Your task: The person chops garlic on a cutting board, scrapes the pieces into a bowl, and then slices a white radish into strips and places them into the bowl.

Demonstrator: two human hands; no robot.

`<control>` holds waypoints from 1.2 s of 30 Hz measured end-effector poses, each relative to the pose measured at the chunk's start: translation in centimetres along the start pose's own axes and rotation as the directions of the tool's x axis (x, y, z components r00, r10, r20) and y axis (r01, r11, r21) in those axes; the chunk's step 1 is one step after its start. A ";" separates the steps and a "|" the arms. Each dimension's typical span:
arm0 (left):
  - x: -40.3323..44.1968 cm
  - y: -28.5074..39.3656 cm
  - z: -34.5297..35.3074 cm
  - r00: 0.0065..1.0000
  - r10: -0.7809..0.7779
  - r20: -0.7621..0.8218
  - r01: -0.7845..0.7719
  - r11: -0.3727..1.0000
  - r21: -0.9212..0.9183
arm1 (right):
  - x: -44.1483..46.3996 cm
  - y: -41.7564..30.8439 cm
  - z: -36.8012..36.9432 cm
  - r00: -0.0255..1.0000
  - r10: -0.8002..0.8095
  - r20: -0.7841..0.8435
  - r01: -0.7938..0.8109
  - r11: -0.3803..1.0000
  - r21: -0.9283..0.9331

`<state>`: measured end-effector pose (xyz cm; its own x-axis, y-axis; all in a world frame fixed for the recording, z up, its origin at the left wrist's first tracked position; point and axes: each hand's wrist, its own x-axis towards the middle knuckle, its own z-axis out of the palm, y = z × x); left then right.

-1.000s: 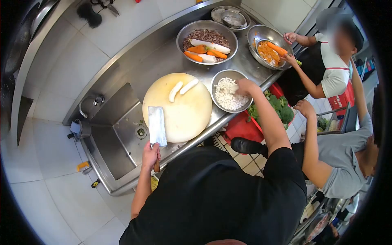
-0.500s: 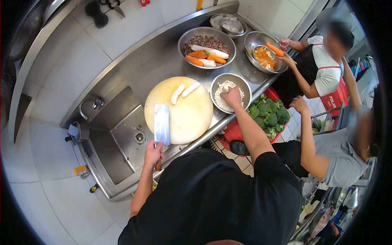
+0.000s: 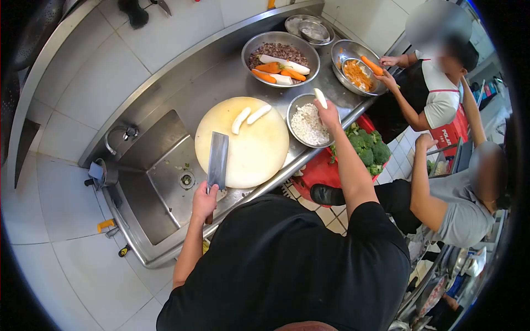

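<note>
My left hand (image 3: pixel 205 202) grips the handle of a cleaver (image 3: pixel 218 160), whose broad blade lies over the left edge of the round cutting board (image 3: pixel 251 160). Two white peeled pieces (image 3: pixel 240 120) rest near the top of the board. To the right, my right hand (image 3: pixel 329 115) holds another white piece (image 3: pixel 320 98) upright at the rim of a steel bowl. That bowl (image 3: pixel 291 118) contains chopped white bits (image 3: pixel 309 126).
A sink (image 3: pixel 154 182) lies left of the board. Behind are a bowl of carrots and white roots (image 3: pixel 280 67) and stacked bowls (image 3: pixel 314 31). Broccoli (image 3: pixel 364 146) fills a red basket below. One person (image 3: pixel 411 88) holds a carrot; another person (image 3: pixel 464 204) is at right.
My right hand has come up from inside the bowl to its right rim, now with a white piece showing in it. The cleaver blade has tilted slightly in my left hand.
</note>
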<state>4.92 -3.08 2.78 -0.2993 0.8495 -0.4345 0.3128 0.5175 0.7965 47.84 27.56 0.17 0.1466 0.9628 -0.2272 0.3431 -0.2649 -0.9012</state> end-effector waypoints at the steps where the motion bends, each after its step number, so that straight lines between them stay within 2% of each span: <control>1: 0.1 -0.4 0.0 0.991 0.130 -0.025 -0.124 0.979 0.164 | 0.1 0.8 0.0 1.000 0.011 -0.006 -0.012 1.000 -0.017; 3: 0.2 -1.0 0.0 0.924 0.383 -0.012 -0.332 0.813 0.478 | 0.4 2.4 0.0 0.999 0.032 -0.017 -0.033 0.998 -0.051; 6: 0.0 0.5 0.9 0.846 0.529 0.060 -0.455 0.660 0.597 | 0.3 3.5 -0.1 0.975 0.219 0.029 -0.218 0.935 0.280; 9: 1.3 1.9 2.4 0.916 0.340 0.212 -0.380 0.565 0.733 | 0.2 3.4 -0.6 0.954 0.234 0.189 -0.299 0.812 0.502; 12: 4.1 0.6 4.5 0.794 0.553 0.251 -0.503 0.367 0.782 | -0.5 2.9 -0.6 0.961 0.147 0.235 -0.257 0.789 0.558; 15: 4.0 3.0 4.7 0.701 0.689 0.185 -0.550 0.357 0.755 | -0.5 3.1 -1.2 0.955 0.039 0.295 -0.197 0.826 0.528; 16: 4.3 4.3 5.1 0.685 0.717 0.129 -0.565 0.410 0.716 | -0.1 3.4 -1.1 0.955 -0.018 0.296 -0.154 0.823 0.547; 19: 6.7 9.1 6.6 0.692 0.699 0.179 -0.645 0.488 0.588 | -0.3 3.1 -1.4 0.942 -0.069 0.330 -0.144 0.803 0.578; 21: 8.9 13.1 8.8 0.665 0.714 0.219 -0.708 0.509 0.489 | -0.5 2.6 -1.1 0.948 -0.070 0.309 -0.126 0.811 0.571; 25: 12.5 21.4 15.2 0.717 0.611 0.335 -0.695 0.593 0.407 | -0.3 1.4 -0.3 0.939 -0.042 0.341 -0.139 0.861 0.489; 27: 16.0 22.7 19.0 0.648 0.700 0.300 -0.762 0.599 0.247 | 0.1 1.1 0.0 0.918 -0.020 0.395 -0.172 0.879 0.445; 29: 17.1 25.5 21.7 0.811 0.447 0.378 -0.528 0.838 0.141 | 0.5 1.0 0.5 0.880 -0.160 0.448 -0.067 0.891 0.449; 30: 17.7 26.4 22.5 0.851 0.303 0.429 -0.378 0.921 0.098 | 0.5 0.8 0.7 0.853 -0.225 0.471 -0.015 0.891 0.454; 32: 18.5 27.0 23.2 0.844 0.227 0.486 -0.305 0.949 0.086 | 0.9 0.5 1.2 0.791 -0.331 0.515 0.070 0.885 0.460; 33: 18.8 27.0 23.6 0.835 0.184 0.518 -0.265 0.961 0.086 | 1.0 -0.1 1.0 0.772 -0.311 0.555 0.117 0.927 0.356; 34: 19.2 26.8 23.8 0.845 0.201 0.496 -0.280 0.956 0.091 | 1.2 -0.7 0.4 0.757 -0.283 0.590 0.162 0.955 0.249; 35: 19.4 26.5 24.3 0.828 0.314 0.464 -0.414 0.901 0.130 | 1.4 -1.3 -0.1 0.744 -0.249 0.620 0.207 0.968 0.140; 36: 19.8 25.9 24.9 0.791 0.426 0.439 -0.539 0.825 0.171 | 1.8 -1.6 -0.6 0.753 -0.164 0.638 0.111 0.986 0.123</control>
<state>29.59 29.68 4.38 0.2920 0.9375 -0.1890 0.5735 -0.0135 0.8191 48.09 29.71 1.41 -0.5378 0.8026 -0.2581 0.2401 -0.1477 -0.9595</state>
